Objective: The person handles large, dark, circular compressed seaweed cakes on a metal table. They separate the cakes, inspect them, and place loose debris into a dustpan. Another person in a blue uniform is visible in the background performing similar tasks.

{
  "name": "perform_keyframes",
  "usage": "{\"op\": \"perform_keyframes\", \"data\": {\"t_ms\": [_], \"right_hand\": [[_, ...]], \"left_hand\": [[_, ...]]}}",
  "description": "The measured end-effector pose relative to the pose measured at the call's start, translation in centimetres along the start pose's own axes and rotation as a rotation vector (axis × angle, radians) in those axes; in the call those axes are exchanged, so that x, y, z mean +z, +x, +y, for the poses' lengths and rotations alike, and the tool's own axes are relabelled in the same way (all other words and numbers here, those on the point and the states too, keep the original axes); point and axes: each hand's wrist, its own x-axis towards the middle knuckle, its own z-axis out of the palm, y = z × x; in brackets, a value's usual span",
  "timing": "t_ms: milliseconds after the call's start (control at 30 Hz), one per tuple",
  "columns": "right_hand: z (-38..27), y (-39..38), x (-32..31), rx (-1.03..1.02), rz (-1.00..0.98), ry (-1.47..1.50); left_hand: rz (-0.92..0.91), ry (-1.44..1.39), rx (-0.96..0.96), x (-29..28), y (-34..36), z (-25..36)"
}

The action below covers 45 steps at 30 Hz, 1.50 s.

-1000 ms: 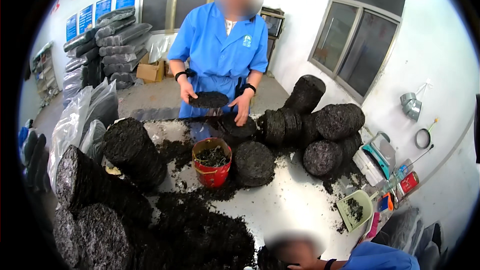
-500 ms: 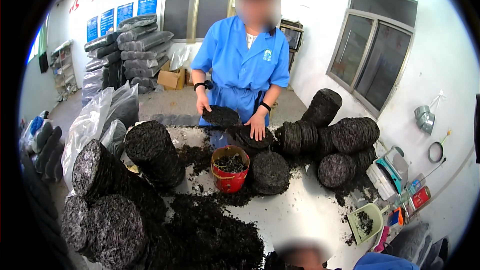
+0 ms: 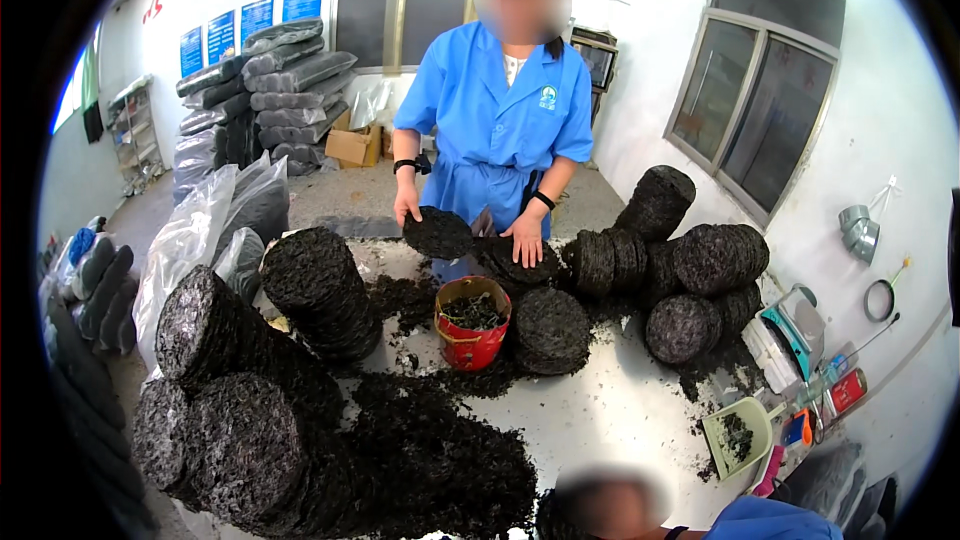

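Note:
At the lower edge, a blue sleeve (image 3: pixel 770 520), a dark band and a blurred patch of skin show what looks like my right hand (image 3: pixel 625 518); its fingers cannot be made out. Dark material lies against it. My left hand is out of view. Beside it spreads a heap of loose black flakes (image 3: pixel 440 470), which look like dried seaweed. Across the table, a co-worker in blue holds a thin, round, black cake (image 3: pixel 437 232) in one hand. The co-worker's other hand (image 3: pixel 527 238) lies spread on more such cakes (image 3: pixel 510 265).
A red bucket (image 3: pixel 473 340) of scraps stands mid-table next to a short stack of cakes (image 3: pixel 552 332). Tall stacks (image 3: pixel 320 290) crowd the left; leaning rolls (image 3: pixel 715 260) line the right. A pale dustpan (image 3: pixel 738 438) and a scale (image 3: pixel 785 340) sit at the right edge.
The whole view has shifted slightly, so the scene sits a little further right and, on the table, higher. The co-worker's held cake has moved slightly left relative to the bucket.

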Motion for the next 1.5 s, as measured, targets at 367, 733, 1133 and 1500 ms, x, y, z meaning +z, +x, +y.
{"op": "perform_keyframes", "data": {"t_ms": [367,733,1133,1500], "right_hand": [[-0.2,-2.7,0.2,0.038,-0.142,0.106],[-0.2,-2.4,0.0,0.042,-0.164,0.112],[-0.4,-2.7,0.2,0.045,-0.141,0.109],[2.0,1.8,0.9,0.029,-0.073,0.012]], "left_hand": [[0.044,0.000,-0.018,0.1,-0.3,-0.2],[0.092,0.004,-0.034,-0.1,-0.4,-1.0],[0.138,0.006,-0.057,0.1,-0.8,-1.5],[0.177,0.015,-0.092,0.2,-1.3,-3.5]]}}
